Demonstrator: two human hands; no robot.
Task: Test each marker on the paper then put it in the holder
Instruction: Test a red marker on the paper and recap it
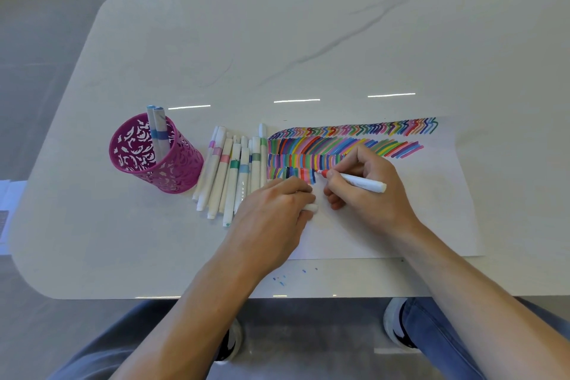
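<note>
Table: white, rounded corners, faint grey veining, glossy, three strip-light reflections
Ink specks: blue, scattered on table near front edge
Floor: grey, polished
Shoes: white and black, below table edge
Jeans: blue

No readable txt. Reddish print on the marker in the right hand & small dark marks on a loose marker to its left: both too blurred.
</note>
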